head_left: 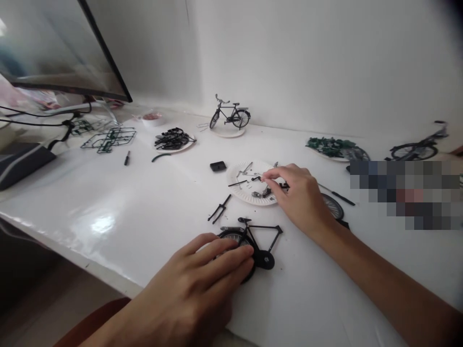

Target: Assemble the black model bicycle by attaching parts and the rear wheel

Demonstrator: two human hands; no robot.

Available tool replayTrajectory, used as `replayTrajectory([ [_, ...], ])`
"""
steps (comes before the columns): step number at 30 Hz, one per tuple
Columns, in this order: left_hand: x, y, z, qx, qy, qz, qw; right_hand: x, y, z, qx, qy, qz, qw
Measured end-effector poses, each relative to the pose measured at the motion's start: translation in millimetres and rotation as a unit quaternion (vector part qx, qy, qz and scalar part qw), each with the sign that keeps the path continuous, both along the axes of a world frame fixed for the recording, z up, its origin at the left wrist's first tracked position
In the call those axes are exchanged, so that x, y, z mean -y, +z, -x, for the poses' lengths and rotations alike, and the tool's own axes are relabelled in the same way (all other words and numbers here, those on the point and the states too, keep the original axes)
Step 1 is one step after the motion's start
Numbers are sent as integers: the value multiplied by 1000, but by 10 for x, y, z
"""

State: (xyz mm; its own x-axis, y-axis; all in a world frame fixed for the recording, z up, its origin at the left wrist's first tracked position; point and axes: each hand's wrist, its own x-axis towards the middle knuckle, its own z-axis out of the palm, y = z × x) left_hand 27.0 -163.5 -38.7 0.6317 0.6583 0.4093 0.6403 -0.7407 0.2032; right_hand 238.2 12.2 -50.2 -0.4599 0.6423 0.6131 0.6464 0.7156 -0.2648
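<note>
Far left: green plastic sprue frames (pixel 108 140) sit on the glossy white worktop (pixel 90 202), right by a paper plate heaped with black parts (pixel 181 149).
Left hand (pixel 191 284): grip clamped down, fingers together over the rear wheel of a black miniature bicycle frame (pixel 264 226), which lies flat on the worktop.
Middle: a loose black fork (pixel 219 208) lies just beside that frame, near a white paper plate (pixel 240 193) of small black and metal parts.
Right hand (pixel 298 197): fingertips (pixel 265 177) right at a tiny black part (pixel 256 178); can't tell if the grip's actually on it.
Handling: looks light, stiff, kinda fragile; I'd hold the frame by its main tubes.
</note>
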Motion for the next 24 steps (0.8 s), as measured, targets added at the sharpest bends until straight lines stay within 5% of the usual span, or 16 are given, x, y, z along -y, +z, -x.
replayTrajectory([
  [7, -7, -36, 2, 18, -4, -4, 1000, -29, 68, 17, 90, -49, -5, 995],
  [24, 14, -37, 23, 19, 0, 1, 1000, -66, 396, 235, 292, 35, -6, 956],
])
